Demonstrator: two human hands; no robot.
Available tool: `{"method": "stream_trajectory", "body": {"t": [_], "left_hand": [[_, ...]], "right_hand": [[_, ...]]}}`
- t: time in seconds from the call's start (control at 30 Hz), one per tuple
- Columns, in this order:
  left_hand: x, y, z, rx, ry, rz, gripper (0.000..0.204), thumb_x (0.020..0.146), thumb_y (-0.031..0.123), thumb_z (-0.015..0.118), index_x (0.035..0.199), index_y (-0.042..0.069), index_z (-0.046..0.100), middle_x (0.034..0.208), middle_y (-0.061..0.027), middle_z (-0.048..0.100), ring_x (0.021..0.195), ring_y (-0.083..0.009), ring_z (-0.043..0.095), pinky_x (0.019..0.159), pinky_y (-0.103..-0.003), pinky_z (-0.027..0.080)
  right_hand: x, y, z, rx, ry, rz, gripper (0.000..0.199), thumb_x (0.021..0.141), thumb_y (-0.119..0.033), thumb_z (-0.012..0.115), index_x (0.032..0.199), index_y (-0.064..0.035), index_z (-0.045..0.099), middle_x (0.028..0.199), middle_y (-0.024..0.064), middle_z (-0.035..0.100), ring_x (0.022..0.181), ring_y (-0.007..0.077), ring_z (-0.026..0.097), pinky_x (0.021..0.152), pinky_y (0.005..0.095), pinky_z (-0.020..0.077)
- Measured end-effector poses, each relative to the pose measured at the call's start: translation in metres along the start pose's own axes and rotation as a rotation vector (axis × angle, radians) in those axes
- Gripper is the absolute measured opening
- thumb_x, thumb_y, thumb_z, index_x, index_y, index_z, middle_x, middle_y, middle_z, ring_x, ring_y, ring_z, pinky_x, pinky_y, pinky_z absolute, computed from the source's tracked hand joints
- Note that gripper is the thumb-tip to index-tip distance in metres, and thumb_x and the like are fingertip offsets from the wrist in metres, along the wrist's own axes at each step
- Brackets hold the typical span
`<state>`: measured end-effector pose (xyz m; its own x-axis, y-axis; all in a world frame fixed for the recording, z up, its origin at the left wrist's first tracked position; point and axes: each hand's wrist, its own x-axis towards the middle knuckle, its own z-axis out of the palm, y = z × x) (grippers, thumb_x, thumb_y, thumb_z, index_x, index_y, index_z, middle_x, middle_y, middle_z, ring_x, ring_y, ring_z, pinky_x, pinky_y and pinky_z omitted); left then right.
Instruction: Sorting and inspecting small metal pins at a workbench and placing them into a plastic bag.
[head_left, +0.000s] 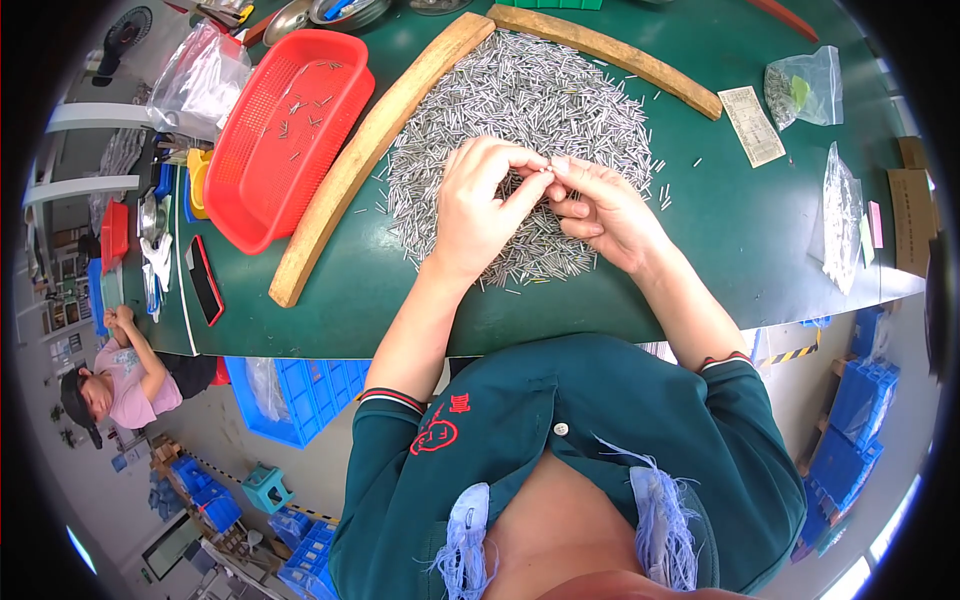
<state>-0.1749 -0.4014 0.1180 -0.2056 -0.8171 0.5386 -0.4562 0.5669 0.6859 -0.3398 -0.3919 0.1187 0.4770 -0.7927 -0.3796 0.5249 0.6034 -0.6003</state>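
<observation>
A wide heap of small silvery metal pins is spread over the green table. Above its near part, my left hand and my right hand meet at the fingertips. Thumb and forefinger of each are pinched together around something tiny and pale, most of it hidden by the fingers; it may be one of the pins. The other fingers of both hands are curled. Two wooden bars form an angle round the heap's left and far sides.
Left of the long bar, a red plastic basket holds a few pins. A phone lies nearer. At right are a paper slip and clear bags. Blue crates stand below the table edge; another person sits far left.
</observation>
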Motion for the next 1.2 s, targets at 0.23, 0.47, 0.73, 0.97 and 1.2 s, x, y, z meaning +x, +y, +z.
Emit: {"method": "stream_trajectory", "body": {"t": [0.23,0.47,0.73,0.97,1.2], "left_hand": [[0.002,0.001,-0.002,0.025,-0.011,0.033,0.015,0.069,0.002,0.072,0.080,0.004,0.061,0.077,-0.0045,0.060,0.071,-0.0168,0.058,0.068,-0.029,0.046],[0.000,-0.001,-0.001,0.097,-0.024,0.060,0.015,0.070,0.007,0.071,0.081,0.008,0.062,0.074,-0.0015,0.056,0.070,-0.0173,0.054,0.068,-0.030,0.042],[0.003,0.007,-0.005,0.100,-0.088,0.017,0.027,0.068,0.006,0.074,0.094,0.006,0.065,0.074,-0.0024,0.054,0.067,-0.0147,0.052,0.065,-0.028,0.043],[0.006,-0.011,-0.024,0.466,-0.135,-0.124,0.029,0.072,0.031,0.072,0.092,0.011,0.067,0.084,0.0001,0.062,0.085,-0.0191,0.055,0.080,-0.034,0.037],[-0.001,-0.011,-0.013,0.434,-0.323,-0.012,0.027,0.071,0.031,0.070,0.086,0.009,0.066,0.086,-0.0021,0.058,0.089,-0.0218,0.052,0.086,-0.039,0.034]], "right_hand": [[-0.001,-0.002,0.002,-0.110,0.036,-0.041,0.020,0.089,-0.026,0.059,0.085,-0.0069,0.056,0.073,-0.0044,0.050,0.052,-0.0016,0.036,0.040,0.0132,0.0243],[-0.003,-0.001,0.002,-0.340,0.071,-0.152,0.022,0.089,-0.030,0.059,0.085,-0.0081,0.059,0.068,-0.0063,0.050,0.048,-0.0011,0.031,0.042,0.0158,0.0199],[0.000,-0.003,-0.002,0.128,0.027,0.072,0.025,0.092,-0.029,0.054,0.092,-0.0041,0.056,0.070,-0.0056,0.044,0.051,-0.0005,0.032,0.039,0.0139,0.0220],[0.005,-0.007,-0.015,0.405,-0.153,0.087,0.022,0.091,-0.025,0.054,0.096,-0.0033,0.054,0.076,-0.0030,0.046,0.057,0.0012,0.039,0.040,0.0138,0.0281],[0.002,-0.014,-0.011,0.389,-0.028,-0.054,0.019,0.090,-0.018,0.050,0.101,-0.0022,0.053,0.084,0.0007,0.050,0.066,0.0056,0.044,0.047,0.0180,0.0342]]}}
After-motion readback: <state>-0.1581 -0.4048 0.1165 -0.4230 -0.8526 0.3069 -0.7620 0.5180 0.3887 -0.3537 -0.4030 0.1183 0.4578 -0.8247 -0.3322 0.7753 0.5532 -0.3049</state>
